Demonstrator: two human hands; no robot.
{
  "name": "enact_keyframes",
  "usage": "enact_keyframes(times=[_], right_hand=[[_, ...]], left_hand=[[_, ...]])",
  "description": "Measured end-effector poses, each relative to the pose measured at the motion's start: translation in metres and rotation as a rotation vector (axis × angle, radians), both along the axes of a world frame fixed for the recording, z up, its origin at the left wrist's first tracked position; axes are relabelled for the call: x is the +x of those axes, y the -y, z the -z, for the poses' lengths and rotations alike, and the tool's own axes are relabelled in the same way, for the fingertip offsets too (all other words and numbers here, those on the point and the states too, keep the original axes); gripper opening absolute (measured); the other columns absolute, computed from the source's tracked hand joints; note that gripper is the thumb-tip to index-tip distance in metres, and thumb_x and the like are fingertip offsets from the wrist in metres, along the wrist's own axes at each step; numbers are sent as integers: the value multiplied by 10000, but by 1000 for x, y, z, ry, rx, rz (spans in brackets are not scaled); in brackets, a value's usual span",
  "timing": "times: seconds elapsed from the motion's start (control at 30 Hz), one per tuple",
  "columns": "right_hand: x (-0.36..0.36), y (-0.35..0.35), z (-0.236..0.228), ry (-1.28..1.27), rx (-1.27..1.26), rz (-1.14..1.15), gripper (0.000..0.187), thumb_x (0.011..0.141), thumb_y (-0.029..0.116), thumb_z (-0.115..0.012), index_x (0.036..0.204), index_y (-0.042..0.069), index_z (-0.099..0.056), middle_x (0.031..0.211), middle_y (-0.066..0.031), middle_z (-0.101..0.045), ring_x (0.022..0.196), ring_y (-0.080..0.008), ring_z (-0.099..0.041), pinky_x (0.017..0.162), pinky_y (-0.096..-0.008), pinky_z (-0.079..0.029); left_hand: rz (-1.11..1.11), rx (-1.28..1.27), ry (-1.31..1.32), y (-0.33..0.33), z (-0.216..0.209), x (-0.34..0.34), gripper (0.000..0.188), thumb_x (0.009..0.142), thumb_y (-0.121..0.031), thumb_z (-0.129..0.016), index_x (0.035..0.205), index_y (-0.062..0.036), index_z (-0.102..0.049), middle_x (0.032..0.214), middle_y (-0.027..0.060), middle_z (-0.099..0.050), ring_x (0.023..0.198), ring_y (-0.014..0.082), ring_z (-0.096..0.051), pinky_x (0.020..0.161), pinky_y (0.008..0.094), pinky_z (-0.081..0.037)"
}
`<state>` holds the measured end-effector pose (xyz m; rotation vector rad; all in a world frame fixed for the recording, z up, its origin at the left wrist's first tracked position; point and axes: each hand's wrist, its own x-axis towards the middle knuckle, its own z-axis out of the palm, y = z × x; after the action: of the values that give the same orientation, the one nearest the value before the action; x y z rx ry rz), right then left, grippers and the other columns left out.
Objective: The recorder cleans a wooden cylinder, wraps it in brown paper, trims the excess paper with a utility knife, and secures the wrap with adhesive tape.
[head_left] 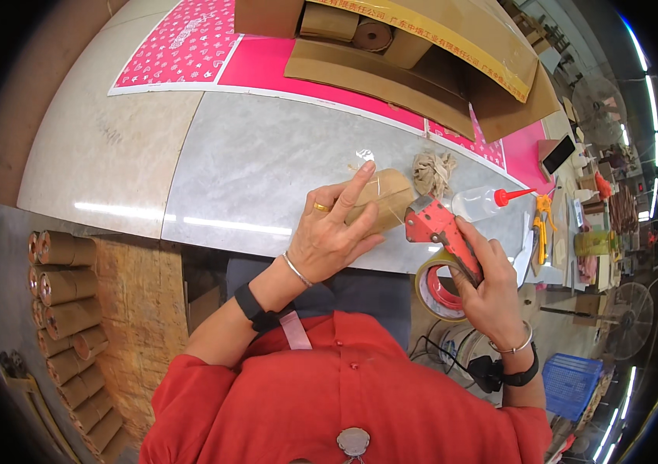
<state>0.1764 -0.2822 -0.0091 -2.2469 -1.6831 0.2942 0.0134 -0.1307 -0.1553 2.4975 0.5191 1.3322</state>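
Observation:
A brown paper-wrapped roll (pixel 388 199) lies near the front edge of the grey table, with a thin shiny strip across it. My left hand (pixel 338 220) holds it from the left, index finger stretched over its top. My right hand (pixel 490 290) is closed round the handle of a red tape dispenser (pixel 441 230). The dispenser's head is right beside the roll's right end; whether they touch I cannot tell. A roll of tape (pixel 426 290) hangs on the dispenser below the table edge. Just behind lie a crumpled rag (pixel 432 172) and a clear bottle with a red nozzle (pixel 477 203).
An open cardboard box (pixel 391 81) holding brown rolls stands at the back on pink printed sheets (pixel 182 50). Yellow-handled snips (pixel 542 232) lie at the right, with a phone (pixel 558 155) farther back. Several brown rolls (pixel 70 286) are stacked at lower left. A blue crate (pixel 571 384) sits at lower right.

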Motion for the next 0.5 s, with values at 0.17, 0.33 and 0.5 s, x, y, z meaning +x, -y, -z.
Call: enact_keyframes(times=[0.17,0.33,0.5], right_hand=[[0,0,-2,33,-17,-13,653,743,47,-704,1355,132,-492,782,-121,-440,619,-258,-476,589,-355,-418],[-1,0,-1,22,-12,-17,645,749,59,-703,1354,132,-493,775,-117,-440,610,-249,-464,578,-346,-408],[-2,6,6,-4,2,-6,637,759,67,-701,1356,126,-490,778,-116,-445,621,-245,-470,586,-346,-413]], left_hand=[[2,-14,-35,-2,-6,-2,477,642,-285,-809,994,-44,-593,1428,169,-422,991,288,-510,879,373,-399],[-5,0,-81,-5,-4,-3,535,647,-301,-808,1041,-35,-565,1351,146,-496,998,294,-508,891,383,-392],[48,-85,-94,-9,-8,-7,852,614,-327,-822,1294,10,-435,1282,131,-529,1008,306,-502,917,392,-382]])
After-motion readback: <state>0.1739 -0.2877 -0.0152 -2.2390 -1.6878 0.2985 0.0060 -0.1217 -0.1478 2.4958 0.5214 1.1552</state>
